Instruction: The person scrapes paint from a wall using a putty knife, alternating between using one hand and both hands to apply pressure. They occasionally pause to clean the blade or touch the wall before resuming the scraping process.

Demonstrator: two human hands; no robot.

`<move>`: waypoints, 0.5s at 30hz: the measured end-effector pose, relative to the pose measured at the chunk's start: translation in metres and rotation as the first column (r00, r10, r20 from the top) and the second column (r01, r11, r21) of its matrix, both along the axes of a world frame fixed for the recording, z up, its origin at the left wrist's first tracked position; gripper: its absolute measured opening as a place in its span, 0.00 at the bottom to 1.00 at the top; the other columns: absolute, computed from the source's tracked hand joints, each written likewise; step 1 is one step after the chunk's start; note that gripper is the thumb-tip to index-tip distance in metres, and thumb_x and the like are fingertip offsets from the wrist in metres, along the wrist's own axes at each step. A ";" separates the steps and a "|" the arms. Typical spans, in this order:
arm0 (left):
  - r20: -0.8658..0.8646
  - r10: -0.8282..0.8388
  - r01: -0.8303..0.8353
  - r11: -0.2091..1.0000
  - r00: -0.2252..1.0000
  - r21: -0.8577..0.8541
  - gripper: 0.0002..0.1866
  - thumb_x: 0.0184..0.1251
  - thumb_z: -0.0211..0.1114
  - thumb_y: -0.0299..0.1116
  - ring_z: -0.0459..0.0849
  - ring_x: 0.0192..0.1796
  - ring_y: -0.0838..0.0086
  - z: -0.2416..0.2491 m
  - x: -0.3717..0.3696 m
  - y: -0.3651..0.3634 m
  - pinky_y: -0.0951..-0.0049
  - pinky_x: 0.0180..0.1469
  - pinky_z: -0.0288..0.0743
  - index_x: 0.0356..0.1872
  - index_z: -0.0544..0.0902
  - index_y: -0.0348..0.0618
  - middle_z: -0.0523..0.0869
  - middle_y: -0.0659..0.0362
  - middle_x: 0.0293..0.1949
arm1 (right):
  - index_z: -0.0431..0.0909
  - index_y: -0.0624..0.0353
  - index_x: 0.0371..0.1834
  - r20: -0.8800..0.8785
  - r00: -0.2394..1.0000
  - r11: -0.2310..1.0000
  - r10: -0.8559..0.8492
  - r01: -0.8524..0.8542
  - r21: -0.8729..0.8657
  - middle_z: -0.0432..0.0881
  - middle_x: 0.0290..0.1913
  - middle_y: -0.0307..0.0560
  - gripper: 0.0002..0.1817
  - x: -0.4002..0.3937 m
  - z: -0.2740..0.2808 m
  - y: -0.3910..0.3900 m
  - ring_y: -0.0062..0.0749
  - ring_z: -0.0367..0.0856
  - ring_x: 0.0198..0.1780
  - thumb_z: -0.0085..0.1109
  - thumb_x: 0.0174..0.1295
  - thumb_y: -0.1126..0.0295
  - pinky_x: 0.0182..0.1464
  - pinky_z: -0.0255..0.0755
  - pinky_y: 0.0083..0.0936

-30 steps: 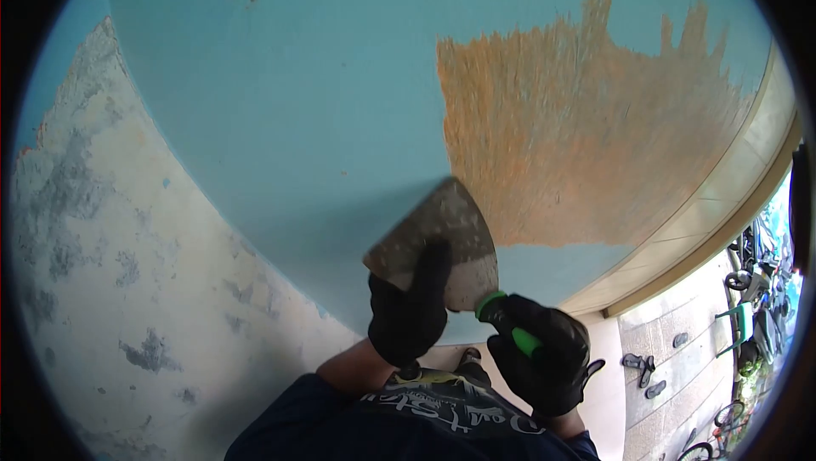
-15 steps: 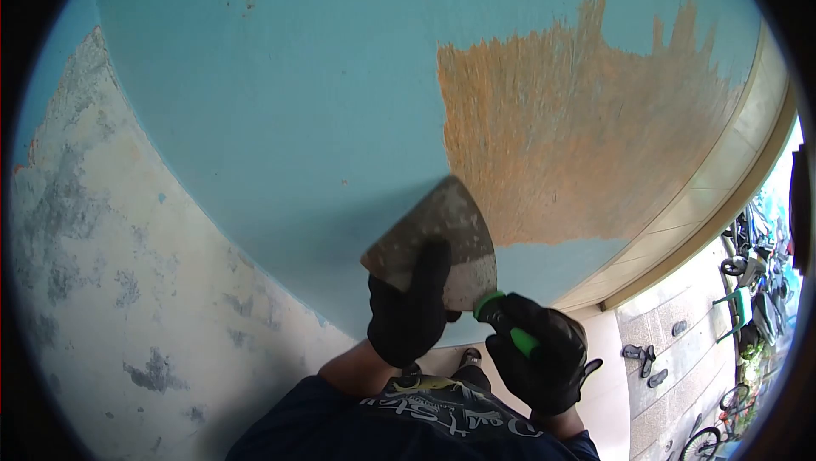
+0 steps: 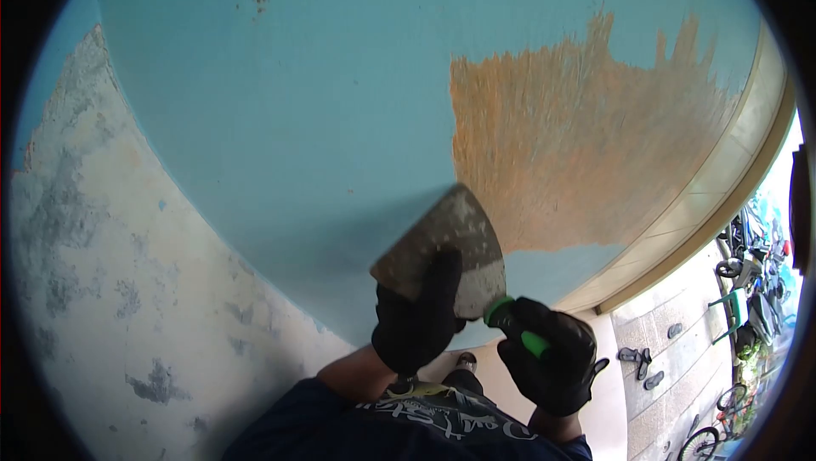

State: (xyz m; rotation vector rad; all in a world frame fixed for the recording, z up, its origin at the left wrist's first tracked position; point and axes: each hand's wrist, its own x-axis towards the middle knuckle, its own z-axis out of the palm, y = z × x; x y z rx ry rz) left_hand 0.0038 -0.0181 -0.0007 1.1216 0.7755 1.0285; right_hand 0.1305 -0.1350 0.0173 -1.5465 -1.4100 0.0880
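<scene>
A wide, stained metal plate (image 3: 459, 231), like a trowel or scraper blade, is held in front of the blue wall. My left hand (image 3: 418, 316), in a black glove, grips the plate at its lower left, with the thumb lying on its face. In my right hand (image 3: 548, 355), also gloved in black, is a scraper with a green and black handle (image 3: 534, 343); its tip meets the plate's lower right corner. The fingers are wrapped round that handle. Behind the plate's right edge is the brown scraped patch (image 3: 552, 147) of the wall.
A patchy white wall (image 3: 170, 291) stands at the left. At the right are a cream ledge (image 3: 680, 214), a tiled floor (image 3: 654, 333) with sandals (image 3: 635, 357), a green stool (image 3: 733, 313), parked motorcycles (image 3: 748, 267) and a bicycle (image 3: 699, 444).
Both hands, with the plate and green handle, have shifted slightly right and down in view. The scraped patch also sits a little lower. Both grips are unchanged.
</scene>
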 end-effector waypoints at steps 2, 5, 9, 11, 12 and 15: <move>0.017 0.020 -0.022 0.992 1.000 0.121 0.23 0.71 0.63 0.49 0.86 0.24 0.73 -0.005 0.003 0.002 0.71 0.24 0.80 0.48 0.80 0.35 0.86 0.54 0.31 | 0.84 0.60 0.48 0.008 1.000 1.000 0.030 -0.030 -0.009 0.89 0.41 0.50 0.22 0.007 -0.013 -0.004 0.40 0.90 0.39 0.74 0.46 0.76 0.42 0.82 0.31; 0.035 0.034 -0.041 0.974 0.999 0.221 0.22 0.72 0.63 0.48 0.87 0.25 0.72 -0.016 0.009 0.007 0.70 0.25 0.80 0.49 0.80 0.35 0.86 0.54 0.32 | 0.83 0.69 0.47 -0.032 0.997 0.998 0.065 -0.065 0.019 0.89 0.39 0.53 0.24 0.008 -0.006 -0.002 0.38 0.89 0.40 0.73 0.41 0.79 0.44 0.81 0.30; -0.024 0.074 -0.050 0.838 0.997 0.543 0.23 0.72 0.63 0.47 0.88 0.28 0.69 -0.036 0.005 0.008 0.69 0.26 0.81 0.53 0.78 0.35 0.86 0.52 0.35 | 0.83 0.69 0.46 -0.052 0.998 0.999 0.036 -0.035 0.010 0.89 0.39 0.54 0.23 0.003 -0.011 -0.005 0.39 0.90 0.40 0.73 0.42 0.79 0.44 0.82 0.30; -0.094 0.113 -0.021 0.740 0.989 0.672 0.24 0.72 0.63 0.47 0.88 0.30 0.69 -0.039 0.002 0.014 0.68 0.27 0.82 0.55 0.77 0.35 0.86 0.52 0.37 | 0.83 0.68 0.46 -0.068 0.995 0.998 0.066 -0.065 0.016 0.89 0.39 0.54 0.23 0.007 -0.008 -0.004 0.39 0.90 0.40 0.73 0.42 0.79 0.44 0.82 0.30; -0.130 0.362 -0.042 0.432 0.923 0.901 0.24 0.72 0.64 0.47 0.89 0.31 0.69 -0.033 0.000 0.017 0.68 0.27 0.83 0.54 0.77 0.35 0.86 0.51 0.37 | 0.83 0.68 0.46 -0.096 0.991 0.996 0.090 -0.090 0.003 0.89 0.40 0.54 0.23 0.009 -0.008 -0.006 0.39 0.90 0.41 0.73 0.43 0.79 0.45 0.82 0.30; -0.119 0.355 -0.077 0.493 0.928 0.867 0.25 0.71 0.64 0.49 0.89 0.32 0.69 -0.037 0.007 0.004 0.69 0.27 0.84 0.53 0.77 0.34 0.86 0.52 0.38 | 0.83 0.68 0.46 -0.077 0.995 0.997 0.056 -0.059 -0.045 0.89 0.39 0.55 0.22 0.008 -0.012 -0.009 0.40 0.90 0.41 0.72 0.43 0.79 0.45 0.82 0.31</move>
